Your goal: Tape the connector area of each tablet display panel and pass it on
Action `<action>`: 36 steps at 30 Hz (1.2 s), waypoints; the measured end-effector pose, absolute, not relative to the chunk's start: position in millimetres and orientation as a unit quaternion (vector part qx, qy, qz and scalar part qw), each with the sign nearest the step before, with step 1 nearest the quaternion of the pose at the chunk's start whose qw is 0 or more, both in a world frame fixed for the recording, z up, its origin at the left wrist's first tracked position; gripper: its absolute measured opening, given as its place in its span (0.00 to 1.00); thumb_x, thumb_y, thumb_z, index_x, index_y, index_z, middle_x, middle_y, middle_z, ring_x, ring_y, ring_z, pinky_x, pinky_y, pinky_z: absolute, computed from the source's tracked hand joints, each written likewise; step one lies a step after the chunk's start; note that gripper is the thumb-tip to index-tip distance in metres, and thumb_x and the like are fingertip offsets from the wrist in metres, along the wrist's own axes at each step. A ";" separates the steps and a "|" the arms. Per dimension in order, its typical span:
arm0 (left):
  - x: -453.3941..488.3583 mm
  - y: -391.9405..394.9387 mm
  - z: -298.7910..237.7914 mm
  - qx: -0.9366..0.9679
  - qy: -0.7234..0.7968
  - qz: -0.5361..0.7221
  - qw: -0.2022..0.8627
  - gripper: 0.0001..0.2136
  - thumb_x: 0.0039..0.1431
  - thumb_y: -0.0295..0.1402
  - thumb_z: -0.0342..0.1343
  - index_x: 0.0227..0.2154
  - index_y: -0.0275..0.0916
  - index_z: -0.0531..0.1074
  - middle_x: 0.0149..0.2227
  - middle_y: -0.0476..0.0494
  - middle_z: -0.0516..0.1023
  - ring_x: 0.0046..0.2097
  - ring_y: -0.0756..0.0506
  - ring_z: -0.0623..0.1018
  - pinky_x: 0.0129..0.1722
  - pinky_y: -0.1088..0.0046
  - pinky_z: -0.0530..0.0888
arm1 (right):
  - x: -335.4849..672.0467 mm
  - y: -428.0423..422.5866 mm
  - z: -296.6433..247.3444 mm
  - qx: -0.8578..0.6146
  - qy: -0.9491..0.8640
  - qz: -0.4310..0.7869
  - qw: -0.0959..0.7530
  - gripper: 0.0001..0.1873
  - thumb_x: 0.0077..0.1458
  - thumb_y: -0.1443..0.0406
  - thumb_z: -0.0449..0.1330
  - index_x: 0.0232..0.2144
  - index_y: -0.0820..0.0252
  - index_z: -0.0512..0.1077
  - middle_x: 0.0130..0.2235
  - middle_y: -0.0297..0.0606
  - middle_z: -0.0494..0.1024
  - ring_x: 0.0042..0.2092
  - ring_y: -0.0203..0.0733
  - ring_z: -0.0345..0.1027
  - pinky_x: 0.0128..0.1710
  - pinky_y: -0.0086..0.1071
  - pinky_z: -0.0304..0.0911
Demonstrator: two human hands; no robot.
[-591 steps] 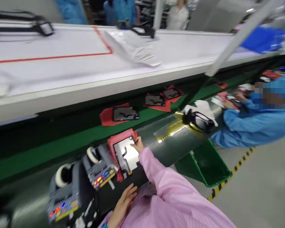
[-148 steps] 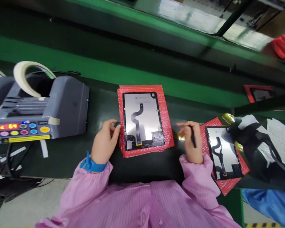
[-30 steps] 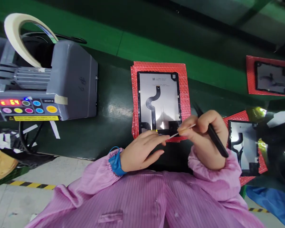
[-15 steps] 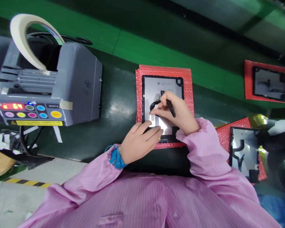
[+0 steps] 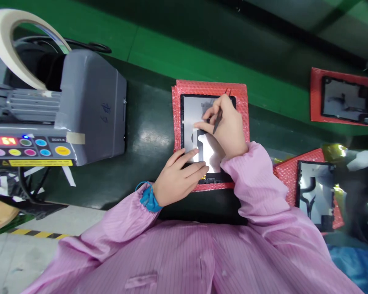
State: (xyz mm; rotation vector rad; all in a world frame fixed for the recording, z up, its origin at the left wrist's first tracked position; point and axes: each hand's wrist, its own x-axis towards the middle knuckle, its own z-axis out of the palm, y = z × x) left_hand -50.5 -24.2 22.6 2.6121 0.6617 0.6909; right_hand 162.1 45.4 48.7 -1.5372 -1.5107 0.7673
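Note:
A tablet panel (image 5: 190,122) with a black flex cable lies back-up on a red bubble-wrap pad (image 5: 242,98) on the dark green bench. My right hand (image 5: 225,128) rests over the panel's middle, fingers closed around a black stylus-like tool (image 5: 217,119), fingertips pressing near the cable. My left hand (image 5: 179,177) lies at the panel's lower left corner with fingers stretched flat on it, holding nothing. A blue wrist strap (image 5: 147,198) circles my left wrist.
A grey tape dispenser (image 5: 64,118) with coloured buttons and a tape roll (image 5: 15,45) stands at the left. A second panel on red wrap (image 5: 314,190) lies at the right, a third (image 5: 340,100) on the green belt further back.
A second ago both hands were at the panel's near edge with a thin white strip between them. My right hand has since moved up onto the panel with the tool; my left stays at the lower corner.

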 end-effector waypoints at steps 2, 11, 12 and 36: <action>-52.1 -22.8 22.9 0.921 0.232 0.255 0.181 0.17 0.68 0.26 0.54 0.56 0.45 0.76 0.51 0.47 0.85 0.64 0.35 0.75 0.67 0.49 0.67 | 170.0 42.5 52.1 -0.651 -0.571 0.242 0.438 0.22 0.54 0.58 0.72 0.34 0.50 0.60 0.33 0.27 0.76 0.34 0.39 0.72 0.42 0.37 0.71; -5.1 -40.5 60.0 0.875 0.170 0.302 0.339 0.19 0.68 0.22 0.52 0.57 0.43 0.75 0.52 0.41 0.83 0.58 0.40 0.80 0.59 0.61 0.77 | 248.1 -182.7 23.4 -0.761 -0.545 0.034 0.349 0.20 0.64 0.56 0.64 0.26 0.51 0.59 0.34 0.37 0.83 0.36 0.44 0.77 0.37 0.39 0.70; 8.7 -48.0 62.8 0.859 0.147 0.286 0.399 0.17 0.69 0.23 0.51 0.56 0.42 0.75 0.51 0.41 0.83 0.56 0.42 0.81 0.58 0.64 0.78 | 260.6 -214.1 19.1 -0.775 -0.540 0.007 0.328 0.20 0.64 0.57 0.64 0.26 0.51 0.60 0.35 0.39 0.84 0.36 0.46 0.78 0.38 0.41 0.70; 282.3 -158.0 35.7 0.504 0.315 0.065 0.802 0.13 0.51 0.30 0.72 0.38 0.39 0.76 0.50 0.39 0.73 0.60 0.38 0.74 0.68 0.52 0.68 | 413.2 -344.0 10.4 -0.878 -0.325 0.016 0.351 0.23 0.54 0.48 0.68 0.35 0.53 0.61 0.59 0.54 0.77 0.56 0.57 0.69 0.56 0.51 0.61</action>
